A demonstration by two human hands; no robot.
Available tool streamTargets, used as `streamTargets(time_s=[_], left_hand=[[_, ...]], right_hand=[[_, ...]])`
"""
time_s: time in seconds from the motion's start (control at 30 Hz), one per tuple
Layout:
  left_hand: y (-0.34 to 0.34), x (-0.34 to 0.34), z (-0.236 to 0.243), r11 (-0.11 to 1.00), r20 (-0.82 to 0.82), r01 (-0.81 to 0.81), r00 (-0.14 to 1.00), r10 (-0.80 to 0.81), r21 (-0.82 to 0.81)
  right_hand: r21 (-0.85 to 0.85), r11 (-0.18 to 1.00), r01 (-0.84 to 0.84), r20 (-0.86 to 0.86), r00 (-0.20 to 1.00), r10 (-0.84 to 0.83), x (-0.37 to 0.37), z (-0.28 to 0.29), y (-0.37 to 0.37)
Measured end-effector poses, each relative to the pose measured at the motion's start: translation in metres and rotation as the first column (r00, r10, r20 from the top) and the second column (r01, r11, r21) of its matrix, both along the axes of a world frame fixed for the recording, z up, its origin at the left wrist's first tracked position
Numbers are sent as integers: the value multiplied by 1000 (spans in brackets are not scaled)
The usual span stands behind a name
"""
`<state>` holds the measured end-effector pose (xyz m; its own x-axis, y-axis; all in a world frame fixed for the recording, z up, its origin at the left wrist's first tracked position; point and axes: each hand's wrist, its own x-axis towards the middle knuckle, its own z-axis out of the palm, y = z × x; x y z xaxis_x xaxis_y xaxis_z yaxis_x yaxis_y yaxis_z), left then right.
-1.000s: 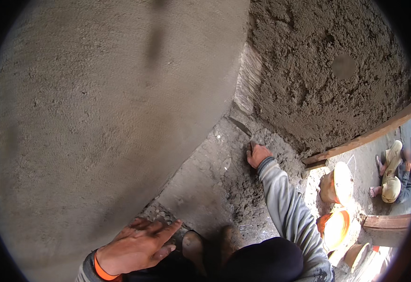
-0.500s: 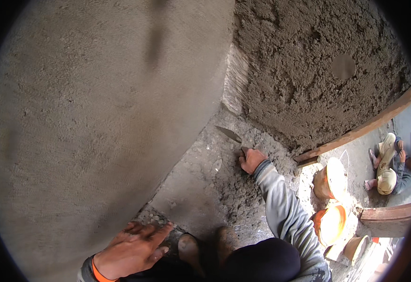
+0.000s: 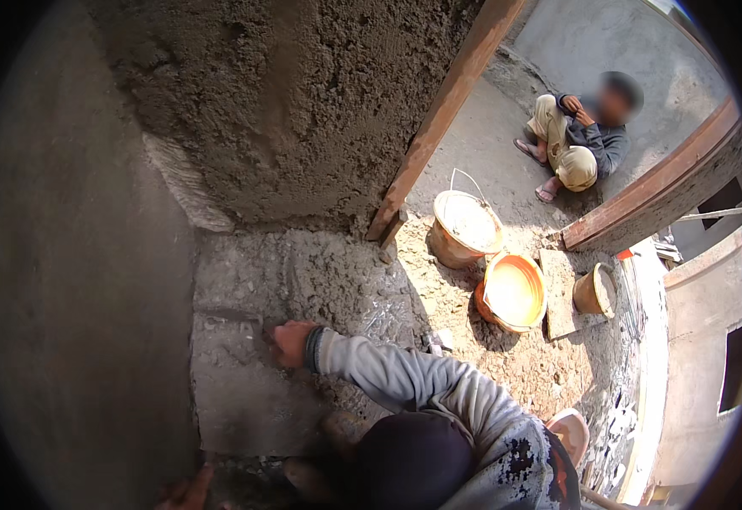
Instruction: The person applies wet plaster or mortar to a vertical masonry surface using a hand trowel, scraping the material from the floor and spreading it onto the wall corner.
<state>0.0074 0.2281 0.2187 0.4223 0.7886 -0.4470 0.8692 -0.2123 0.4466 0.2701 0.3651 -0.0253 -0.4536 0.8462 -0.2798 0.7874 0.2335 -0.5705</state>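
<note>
Reaching down to about seven o'clock of the view, the right hand (image 3: pixel 290 342) is curled shut around a small tool, most likely a trowel (image 3: pixel 248 321), though only a dark sliver of it shows beside the knuckles, pressed against a patch of wet grey mortar (image 3: pixel 243 382) at the foot of the wall. The left hand (image 3: pixel 186 490) only just shows at the bottom edge near six o'clock, its fingers resting on the ground by the smooth plastered wall (image 3: pixel 73 255); whether they are spread or bent cannot be told. The mortar looks heavy, soft and sticky, something that would slump and smear rather than hold a shape, so it is better moved with a blade than with fingers. The tool, by my guess, is stiff and light, and is best gripped by its handle, clear of the gritty, slippery paste. Above the patch, around twelve o'clock, a rough coat of plaster (image 3: pixel 303 110) covers the wall, bounded by a slanted wooden batten (image 3: pixel 443 110). At three o'clock two orange buckets (image 3: pixel 511 293) stand touching one another beside a wooden board (image 3: pixel 558 293) and a smaller pail (image 3: pixel 596 291). A second person (image 3: pixel 579 140) sits on the ground at about two o'clock, well apart.
</note>
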Motion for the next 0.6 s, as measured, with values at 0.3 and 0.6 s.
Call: streamTargets(time_s=[0.3,0.6], left_hand=[[2,-5,-10,994,-50,59,997,-54,90],[8,8,-9,999,-24,30,999,-29,39]], right_hand=[[-108,994,15,-97,995,-26,1,-37,-57],[-75,993,95,-229,967,-109,5,-47,-84]])
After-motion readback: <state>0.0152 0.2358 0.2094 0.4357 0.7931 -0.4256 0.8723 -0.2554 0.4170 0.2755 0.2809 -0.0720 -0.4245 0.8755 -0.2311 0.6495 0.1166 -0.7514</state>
